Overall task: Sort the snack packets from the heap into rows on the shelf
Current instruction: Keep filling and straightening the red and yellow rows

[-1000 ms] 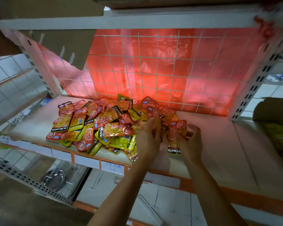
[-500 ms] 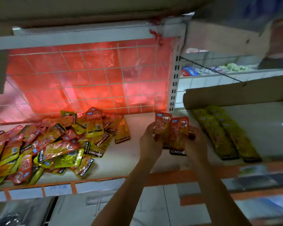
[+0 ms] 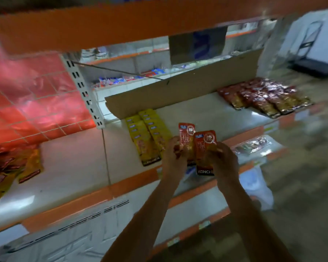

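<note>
Over the front edge of the shelf [image 3: 74,167], head view:

- Item: two red snack packets, held side by side with edges overlapping, just right of the yellow rows [image 3: 146,135].
- Left hand [image 3: 173,156]: fingers curled on the lower part of the left packet [image 3: 187,135].
- Right hand [image 3: 223,161]: grips the lower right part of the right packet [image 3: 204,142]; this packet lies in front of the other.
- Writing: white letters "KONCH" on the black band at the bottom of the right packet, the rest hidden by the hand. Round emblem near the top of each; other print too blurred to read.
- Orientation: long axes run from the person toward the back of the shelf, black band nearest the person, tops leaning slightly left.
- Heap [image 3: 8,167]: mixed red and yellow packets at far left, well apart from the hands.
- Dark red rows [image 3: 261,95]: far right of the shelf.
- Cardboard strip [image 3: 178,91]: upright behind both sets of rows.
- Red plastic sheet [image 3: 27,95]: behind the heap.
</note>
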`<state>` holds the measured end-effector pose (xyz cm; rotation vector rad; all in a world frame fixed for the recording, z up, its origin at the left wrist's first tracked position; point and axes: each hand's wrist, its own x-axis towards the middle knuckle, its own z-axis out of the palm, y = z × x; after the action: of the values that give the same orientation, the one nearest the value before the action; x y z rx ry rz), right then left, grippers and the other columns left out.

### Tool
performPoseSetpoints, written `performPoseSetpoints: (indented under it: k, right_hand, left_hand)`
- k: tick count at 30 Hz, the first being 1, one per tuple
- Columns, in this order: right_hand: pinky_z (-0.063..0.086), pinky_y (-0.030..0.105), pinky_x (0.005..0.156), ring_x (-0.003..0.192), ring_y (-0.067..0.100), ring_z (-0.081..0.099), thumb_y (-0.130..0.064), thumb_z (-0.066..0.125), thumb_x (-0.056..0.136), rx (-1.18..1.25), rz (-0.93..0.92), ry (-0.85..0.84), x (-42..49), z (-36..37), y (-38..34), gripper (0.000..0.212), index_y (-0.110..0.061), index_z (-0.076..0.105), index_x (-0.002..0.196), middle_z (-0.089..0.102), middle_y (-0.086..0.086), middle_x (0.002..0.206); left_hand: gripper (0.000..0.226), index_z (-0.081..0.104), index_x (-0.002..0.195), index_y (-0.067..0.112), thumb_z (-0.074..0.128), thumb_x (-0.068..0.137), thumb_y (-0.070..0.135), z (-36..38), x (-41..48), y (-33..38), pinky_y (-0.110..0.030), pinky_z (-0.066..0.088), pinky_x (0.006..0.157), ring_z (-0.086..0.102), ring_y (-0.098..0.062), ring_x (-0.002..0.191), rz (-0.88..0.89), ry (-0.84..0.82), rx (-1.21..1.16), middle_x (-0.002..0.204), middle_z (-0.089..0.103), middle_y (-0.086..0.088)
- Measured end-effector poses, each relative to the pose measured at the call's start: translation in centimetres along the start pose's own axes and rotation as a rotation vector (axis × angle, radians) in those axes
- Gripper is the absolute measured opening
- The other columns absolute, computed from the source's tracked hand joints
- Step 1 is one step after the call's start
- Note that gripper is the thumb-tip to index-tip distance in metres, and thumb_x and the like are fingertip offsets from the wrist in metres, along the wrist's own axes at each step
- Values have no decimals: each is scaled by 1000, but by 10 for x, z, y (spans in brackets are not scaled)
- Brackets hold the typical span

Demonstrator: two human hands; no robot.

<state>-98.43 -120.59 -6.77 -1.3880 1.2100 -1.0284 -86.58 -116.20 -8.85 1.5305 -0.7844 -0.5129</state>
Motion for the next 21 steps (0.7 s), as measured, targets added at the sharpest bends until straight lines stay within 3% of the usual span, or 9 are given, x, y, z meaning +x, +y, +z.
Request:
performPoseSetpoints:
  k: [2,4,6,9,12,17,21]
  right_hand:
    - [54,49,84,88,25,67,-17,65,82,-22,-2,56,10,-28,6,18,-26,66,98,70,4,94]
    - [55,50,82,87,26,68,-11,62,85,-34,-5,99,19,-51,8,24,-35,64,84,71,4,93]
    - [55,51,82,88,28,68,-11,61,85,-35,19,105,31,-68,12,22,-32,66,88,72,6,94]
    - [54,52,84,89,30,68,-7,61,83,-14,60,144,55,-88,18,22,-14,66,104,71,11,97]
    - [52,53,85,91,32,67,-5,62,81,18,92,191,83,-102,18,21,-12,65,100,70,12,98]
    - [52,54,84,92,32,64,-5,60,82,3,110,239,145,-122,16,17,-10,65,97,67,12,98]
    - [56,42,74,84,28,65,-6,58,83,-39,102,260,189,-136,15,16,-9,66,96,67,11,93]
  left_hand:
    - [30,50,112,30,61,91,11,31,-6,3,-13,50,69,61,5,83,27,-59,11,97,62,13]
    - [30,49,112,31,62,91,13,59,-7,6,-21,54,76,65,-8,92,20,-115,-4,105,66,1]
    - [29,49,112,30,61,91,14,82,-4,8,-29,54,80,65,-17,97,16,-171,-14,110,66,-6]
    - [22,52,109,33,59,93,20,113,8,11,-9,48,67,63,-2,89,11,-207,5,101,65,6]
    - [14,57,107,26,58,93,23,146,31,12,-1,40,58,57,7,79,6,-168,76,93,61,12]
    - [19,64,107,14,59,91,24,202,77,19,-32,53,77,65,-17,91,-25,-193,85,102,69,-4]
    - [15,68,94,15,62,88,28,237,112,24,-31,51,74,63,-13,82,-69,-170,92,87,69,3]
